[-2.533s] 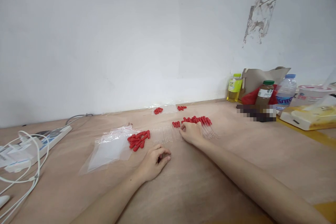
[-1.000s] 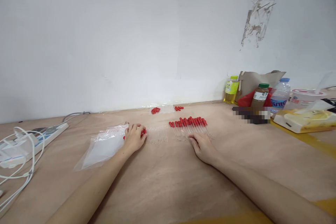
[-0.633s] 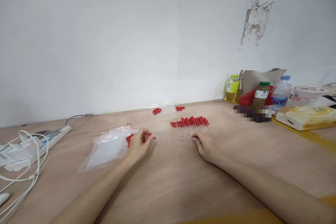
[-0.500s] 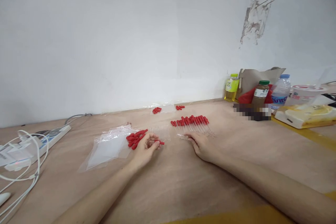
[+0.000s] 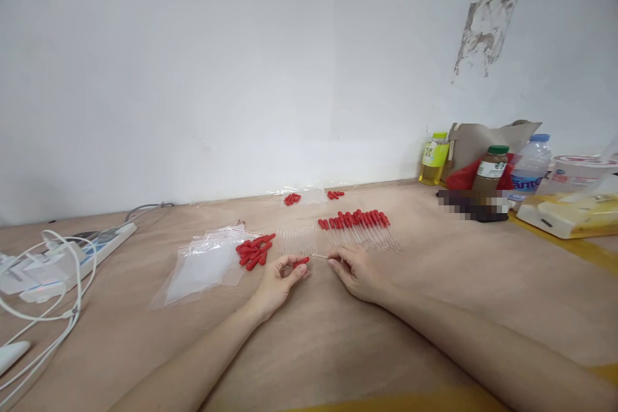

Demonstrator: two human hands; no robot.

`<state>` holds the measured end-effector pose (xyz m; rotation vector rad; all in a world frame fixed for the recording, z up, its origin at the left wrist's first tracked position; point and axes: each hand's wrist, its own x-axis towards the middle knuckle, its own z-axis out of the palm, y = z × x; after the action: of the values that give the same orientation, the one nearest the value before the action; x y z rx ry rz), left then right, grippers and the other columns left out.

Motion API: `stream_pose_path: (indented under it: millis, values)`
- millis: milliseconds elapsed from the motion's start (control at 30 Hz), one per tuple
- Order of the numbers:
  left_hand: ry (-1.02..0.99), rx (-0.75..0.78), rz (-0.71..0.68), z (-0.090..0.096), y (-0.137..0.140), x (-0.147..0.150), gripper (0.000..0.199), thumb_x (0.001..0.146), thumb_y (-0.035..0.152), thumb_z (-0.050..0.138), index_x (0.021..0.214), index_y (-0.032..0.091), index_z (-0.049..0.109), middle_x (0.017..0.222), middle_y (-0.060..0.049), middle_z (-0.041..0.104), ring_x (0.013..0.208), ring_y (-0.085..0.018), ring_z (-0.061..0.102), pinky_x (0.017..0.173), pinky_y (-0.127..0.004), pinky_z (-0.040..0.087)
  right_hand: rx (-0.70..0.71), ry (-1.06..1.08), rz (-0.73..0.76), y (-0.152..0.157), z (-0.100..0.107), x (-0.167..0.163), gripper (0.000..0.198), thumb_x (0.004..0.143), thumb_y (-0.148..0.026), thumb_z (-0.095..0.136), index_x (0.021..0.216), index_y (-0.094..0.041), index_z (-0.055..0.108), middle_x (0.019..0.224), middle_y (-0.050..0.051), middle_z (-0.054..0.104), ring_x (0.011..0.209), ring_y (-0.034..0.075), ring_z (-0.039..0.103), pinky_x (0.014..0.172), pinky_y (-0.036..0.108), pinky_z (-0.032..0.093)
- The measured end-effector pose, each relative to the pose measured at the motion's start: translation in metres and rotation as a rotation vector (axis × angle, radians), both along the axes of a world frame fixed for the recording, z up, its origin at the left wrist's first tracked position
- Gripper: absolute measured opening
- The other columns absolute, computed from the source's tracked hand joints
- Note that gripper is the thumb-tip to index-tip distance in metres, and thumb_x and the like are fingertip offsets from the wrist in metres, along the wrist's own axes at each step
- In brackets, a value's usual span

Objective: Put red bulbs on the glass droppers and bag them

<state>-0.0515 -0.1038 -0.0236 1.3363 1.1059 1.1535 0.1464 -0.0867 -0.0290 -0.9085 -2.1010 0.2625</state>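
My left hand [image 5: 281, 280] is closed on a red rubber dropper bulb [image 5: 301, 262], pinched between thumb and fingers. My right hand [image 5: 356, 272] pinches a thin clear glass tube [image 5: 320, 257], whose free end points left at the bulb; a small gap seems to lie between them. Just beyond my hands lies a row of bare glass tubes [image 5: 295, 240]. Behind my right hand is a row of droppers [image 5: 360, 222], red bulbs fitted on clear tubes. A pile of loose red bulbs [image 5: 253, 251] sits left of my left hand.
Clear plastic bags [image 5: 203, 270] lie at the left, near a white power strip [image 5: 103, 248] with tangled cables. More red bulbs [image 5: 292, 199] rest on plastic by the wall. Bottles [image 5: 433, 161], a grey bag [image 5: 466, 141] and a tissue pack [image 5: 570, 212] stand at the right.
My hands have come closer together. The bulb in my left hand has turned, and the tube in my right hand now points toward it. The camera view has shifted slightly.
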Motion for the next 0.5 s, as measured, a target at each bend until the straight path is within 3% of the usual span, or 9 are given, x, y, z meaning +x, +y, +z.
stream_pose_path:
  millis: [267, 500]
  values:
    - [0.004, 0.069, -0.059, 0.0007, 0.0010, 0.0042, 0.030, 0.064, 0.035, 0.068, 0.084, 0.014, 0.060, 0.078, -0.001, 0.062, 0.075, -0.014, 0.060, 0.080, -0.032, 0.046, 0.013, -0.061, 0.022, -0.0027, 0.0007, 0.0005, 0.015, 0.083, -0.021, 0.043, 0.083, -0.019, 0.058, 0.075, 0.000, 0.061, 0.067, 0.011, 0.051, 0.071, 0.028, 0.030]
    - [0.182, 0.156, -0.126, -0.0022, -0.0007, 0.0001, 0.027, 0.072, 0.035, 0.061, 0.086, 0.012, 0.062, 0.063, -0.001, 0.059, 0.059, -0.011, 0.054, 0.062, -0.024, 0.044, -0.014, -0.071, 0.098, 0.0014, -0.0006, 0.0029, 0.017, 0.083, -0.022, 0.045, 0.085, -0.021, 0.061, 0.079, 0.001, 0.062, 0.072, 0.012, 0.053, 0.073, 0.029, 0.030]
